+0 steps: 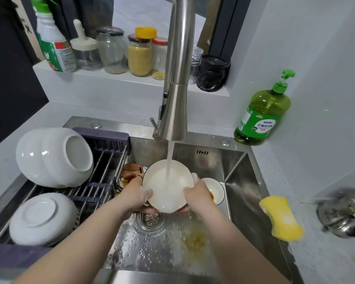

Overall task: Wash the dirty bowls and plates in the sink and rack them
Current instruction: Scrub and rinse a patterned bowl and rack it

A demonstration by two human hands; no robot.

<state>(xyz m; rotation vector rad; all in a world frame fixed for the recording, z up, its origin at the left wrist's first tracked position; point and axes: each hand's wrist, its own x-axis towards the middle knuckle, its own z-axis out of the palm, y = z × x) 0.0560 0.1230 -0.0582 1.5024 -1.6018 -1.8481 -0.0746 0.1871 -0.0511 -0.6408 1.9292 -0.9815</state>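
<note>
The person held a white plate (pixel 168 187) over the middle of the sink (pixel 244 181), tilted up toward the faucet (pixel 175 78), whose stream ran onto the plate's inner face and spilled off its lower edge. The left hand (pixel 136 193) gripped the plate's left rim, thumb on top and fingers curled beneath. The right hand (pixel 197 193) gripped the right rim the same way, and both hands were wet and soapy. Directly below the plate sat the drain (pixel 152 219), with yellow residue (pixel 193 238) on the wet sink floor to its right. 2 dirty pieces lay in the sink behind the hands: an orange bowl (pixel 129 173) on the left and a saucer (pixel 213 189) with red sauce on the right. The rack (pixel 105 160) spanned the sink's left side; 2 stacked bowls (pixel 55 156) leaned on their sides at its far end, and a lone bowl (pixel 41 218) lay upside down nearer the person. On the counter (pixel 320 263) to the right rested a yellow sponge (pixel 281 218), with a green bottle (pixel 262 117) standing at the sink's far right corner. Jars (pixel 139 56) lined the ledge behind the faucet.
</note>
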